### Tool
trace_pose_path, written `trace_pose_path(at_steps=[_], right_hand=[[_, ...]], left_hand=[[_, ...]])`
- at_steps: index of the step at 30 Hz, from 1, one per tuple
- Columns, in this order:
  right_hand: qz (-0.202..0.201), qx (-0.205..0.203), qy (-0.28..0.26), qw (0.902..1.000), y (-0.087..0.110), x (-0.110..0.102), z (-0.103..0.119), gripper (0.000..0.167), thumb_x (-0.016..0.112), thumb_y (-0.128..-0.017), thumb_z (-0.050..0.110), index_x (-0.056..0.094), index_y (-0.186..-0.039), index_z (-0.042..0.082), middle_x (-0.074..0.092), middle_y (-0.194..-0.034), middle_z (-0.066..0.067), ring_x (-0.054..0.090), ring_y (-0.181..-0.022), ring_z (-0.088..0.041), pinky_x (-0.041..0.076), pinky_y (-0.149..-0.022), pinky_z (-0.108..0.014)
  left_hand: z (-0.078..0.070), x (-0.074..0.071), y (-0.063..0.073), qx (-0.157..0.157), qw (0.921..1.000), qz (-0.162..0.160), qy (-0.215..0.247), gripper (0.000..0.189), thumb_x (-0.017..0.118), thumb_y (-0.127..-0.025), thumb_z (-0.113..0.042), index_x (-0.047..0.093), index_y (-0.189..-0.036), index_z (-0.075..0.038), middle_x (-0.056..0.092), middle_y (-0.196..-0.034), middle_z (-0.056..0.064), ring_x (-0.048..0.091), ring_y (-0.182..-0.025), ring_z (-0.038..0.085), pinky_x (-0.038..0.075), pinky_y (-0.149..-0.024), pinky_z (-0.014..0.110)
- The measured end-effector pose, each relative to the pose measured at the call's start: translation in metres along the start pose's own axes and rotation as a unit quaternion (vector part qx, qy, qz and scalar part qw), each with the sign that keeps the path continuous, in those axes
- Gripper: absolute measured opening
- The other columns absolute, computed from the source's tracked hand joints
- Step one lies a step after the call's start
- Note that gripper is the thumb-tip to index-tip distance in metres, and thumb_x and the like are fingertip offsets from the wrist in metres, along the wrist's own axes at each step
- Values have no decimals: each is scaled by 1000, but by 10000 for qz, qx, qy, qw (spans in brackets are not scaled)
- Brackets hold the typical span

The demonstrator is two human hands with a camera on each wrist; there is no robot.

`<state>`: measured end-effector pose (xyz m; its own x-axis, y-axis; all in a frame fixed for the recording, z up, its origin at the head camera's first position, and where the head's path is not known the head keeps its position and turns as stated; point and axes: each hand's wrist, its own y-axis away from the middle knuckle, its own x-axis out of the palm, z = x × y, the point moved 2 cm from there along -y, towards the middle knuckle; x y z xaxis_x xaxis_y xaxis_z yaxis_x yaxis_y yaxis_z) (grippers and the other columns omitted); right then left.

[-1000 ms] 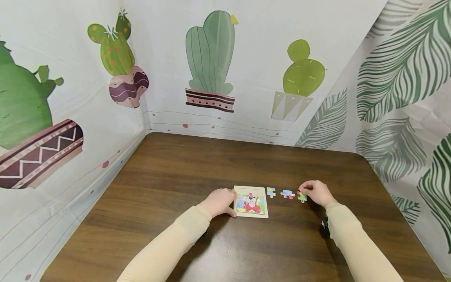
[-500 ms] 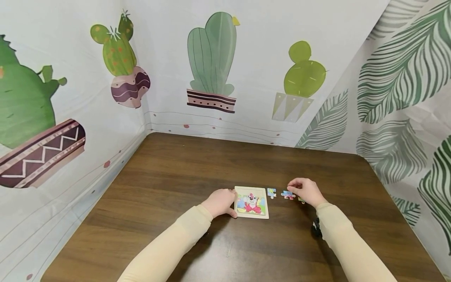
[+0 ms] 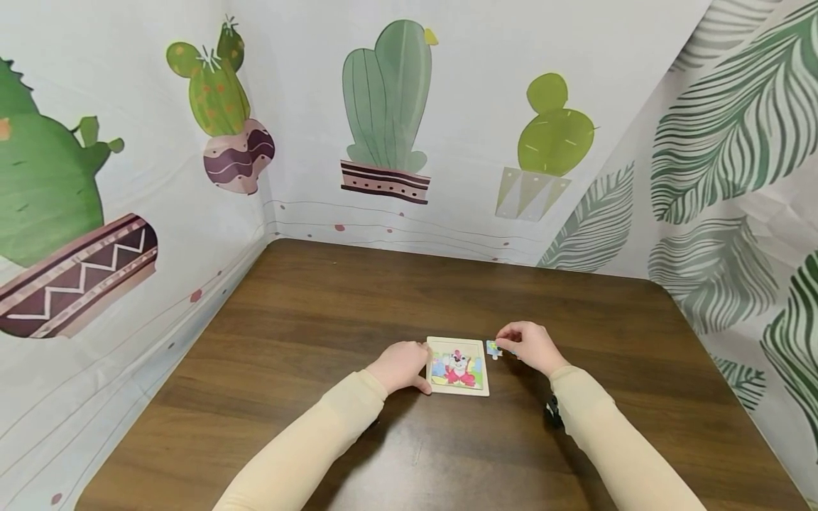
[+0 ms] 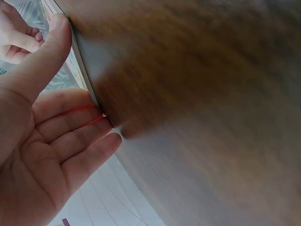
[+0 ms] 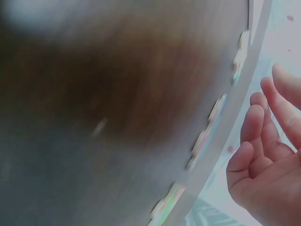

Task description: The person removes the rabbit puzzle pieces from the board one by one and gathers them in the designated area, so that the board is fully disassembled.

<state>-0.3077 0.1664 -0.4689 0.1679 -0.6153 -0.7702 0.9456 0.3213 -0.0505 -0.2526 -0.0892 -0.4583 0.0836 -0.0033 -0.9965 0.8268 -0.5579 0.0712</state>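
A light wooden puzzle frame [image 3: 486,375] lies flat on the brown table, holding a picture of a red-and-white cartoon animal. My left hand [image 3: 399,365] grips its left side, thumb at the near corner and fingers along the edge. A blue jigsaw piece [image 3: 493,348] lies just right of the frame. Over the row of loose pieces hovers my right hand [image 3: 530,345], fingers loosely bent, with nothing visible between them. The right wrist view shows a middle jigsaw piece [image 5: 209,127] and a green one [image 5: 170,200] flat on the table; from the head, the hand mostly covers them.
A dark wood-grain table [image 3: 358,298] spreads all around the frame. Behind it hangs a white cloth [image 3: 466,106] printed with cacti, and leaf patterns cover the cloth at right.
My right hand has moved left from the rightmost jigsaw piece, past the middle one, toward the piece beside the frame. My left hand has stayed on the puzzle frame.
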Motion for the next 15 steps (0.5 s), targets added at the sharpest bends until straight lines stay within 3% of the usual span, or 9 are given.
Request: trace_pose_path(at_steps=[15], right_hand=[[329, -23, 47, 9994, -8, 27, 33, 11, 72, -84, 19, 71, -89, 9, 61, -77, 0, 51, -73, -16, 44, -67, -29]], left_hand=[[-1, -2, 0, -7, 10000, 68, -14, 42, 82, -64, -45, 62, -83, -13, 68, -93, 3, 63, -75, 16, 51, -71, 29]])
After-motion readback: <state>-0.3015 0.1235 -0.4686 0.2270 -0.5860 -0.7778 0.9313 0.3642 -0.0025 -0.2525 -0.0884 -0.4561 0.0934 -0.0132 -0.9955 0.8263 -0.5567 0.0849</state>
